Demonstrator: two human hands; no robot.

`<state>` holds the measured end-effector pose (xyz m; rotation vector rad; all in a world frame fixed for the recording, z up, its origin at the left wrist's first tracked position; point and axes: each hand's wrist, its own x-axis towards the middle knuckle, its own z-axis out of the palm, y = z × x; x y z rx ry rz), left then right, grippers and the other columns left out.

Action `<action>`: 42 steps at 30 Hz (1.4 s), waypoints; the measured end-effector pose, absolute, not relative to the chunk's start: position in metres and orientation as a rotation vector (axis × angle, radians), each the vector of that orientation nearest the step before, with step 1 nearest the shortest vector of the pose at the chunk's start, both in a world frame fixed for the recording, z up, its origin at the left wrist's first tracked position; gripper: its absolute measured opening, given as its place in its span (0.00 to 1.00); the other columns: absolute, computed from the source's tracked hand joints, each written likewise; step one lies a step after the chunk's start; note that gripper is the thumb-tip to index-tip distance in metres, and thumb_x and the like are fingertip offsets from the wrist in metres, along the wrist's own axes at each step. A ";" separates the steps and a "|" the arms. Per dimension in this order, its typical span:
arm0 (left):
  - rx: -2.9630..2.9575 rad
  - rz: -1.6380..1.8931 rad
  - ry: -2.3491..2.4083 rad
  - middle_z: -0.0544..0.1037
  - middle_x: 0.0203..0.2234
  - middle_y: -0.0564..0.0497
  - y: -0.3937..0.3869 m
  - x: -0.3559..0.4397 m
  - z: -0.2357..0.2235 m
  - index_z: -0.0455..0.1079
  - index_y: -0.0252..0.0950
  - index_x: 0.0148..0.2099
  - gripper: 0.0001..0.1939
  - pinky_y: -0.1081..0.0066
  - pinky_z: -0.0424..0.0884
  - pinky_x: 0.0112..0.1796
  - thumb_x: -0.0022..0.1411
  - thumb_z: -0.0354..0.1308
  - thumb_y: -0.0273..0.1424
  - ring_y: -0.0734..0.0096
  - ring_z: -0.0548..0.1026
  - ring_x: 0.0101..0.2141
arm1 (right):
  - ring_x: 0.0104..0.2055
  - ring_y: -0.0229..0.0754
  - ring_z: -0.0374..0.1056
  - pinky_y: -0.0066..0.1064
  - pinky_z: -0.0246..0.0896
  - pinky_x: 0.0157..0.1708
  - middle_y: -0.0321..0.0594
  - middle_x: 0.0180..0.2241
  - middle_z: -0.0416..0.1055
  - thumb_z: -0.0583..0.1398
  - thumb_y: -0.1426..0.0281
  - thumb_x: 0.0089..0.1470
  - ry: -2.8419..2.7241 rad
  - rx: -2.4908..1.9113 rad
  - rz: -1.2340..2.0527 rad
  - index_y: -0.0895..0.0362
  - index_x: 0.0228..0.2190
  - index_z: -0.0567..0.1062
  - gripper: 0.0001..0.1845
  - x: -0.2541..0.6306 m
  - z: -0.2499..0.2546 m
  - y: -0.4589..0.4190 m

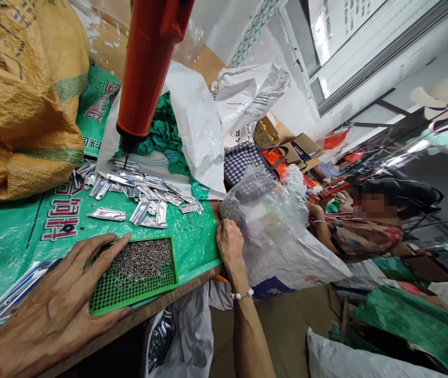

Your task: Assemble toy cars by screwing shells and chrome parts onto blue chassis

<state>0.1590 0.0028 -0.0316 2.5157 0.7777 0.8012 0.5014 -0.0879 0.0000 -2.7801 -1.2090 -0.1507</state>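
Note:
My left hand lies flat on the table, fingers stretched out over the left side of a green perforated tray heaped with small metal screws. My right hand is at the table's right edge, fingers closed on a clear plastic bag with a clump of small screws in its bottom. Above the table hangs an orange electric screwdriver, its bit pointing down at several flat silver metal pieces.
A green woven sheet covers the table. A yellow sack stands at the left, a white bag of green parts behind. Another person sits to the right among boxes and bags. White and green sacks lie on the floor.

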 end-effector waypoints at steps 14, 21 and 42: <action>2.622 0.736 0.722 0.66 0.58 0.41 0.005 0.157 -0.032 0.37 0.51 0.75 0.48 0.46 0.78 0.51 0.60 0.59 0.45 0.43 0.72 0.55 | 0.40 0.39 0.74 0.30 0.65 0.40 0.44 0.40 0.77 0.53 0.73 0.67 -1.373 -2.617 -0.277 0.60 0.41 0.79 0.14 0.469 0.019 -0.095; 2.601 0.722 0.736 0.66 0.59 0.42 0.001 0.158 -0.030 0.39 0.51 0.74 0.48 0.47 0.77 0.52 0.59 0.60 0.44 0.44 0.71 0.56 | 0.39 0.41 0.72 0.29 0.60 0.35 0.47 0.43 0.75 0.53 0.68 0.67 -1.506 -2.509 -0.236 0.59 0.43 0.78 0.14 0.446 0.004 -0.080; 2.556 0.816 0.774 0.65 0.59 0.40 -0.005 0.165 -0.027 0.47 0.43 0.72 0.46 0.47 0.73 0.53 0.54 0.62 0.36 0.44 0.68 0.56 | 0.34 0.39 0.68 0.29 0.53 0.29 0.42 0.38 0.74 0.54 0.69 0.68 -1.761 -2.355 -0.282 0.55 0.36 0.73 0.10 0.419 -0.001 -0.058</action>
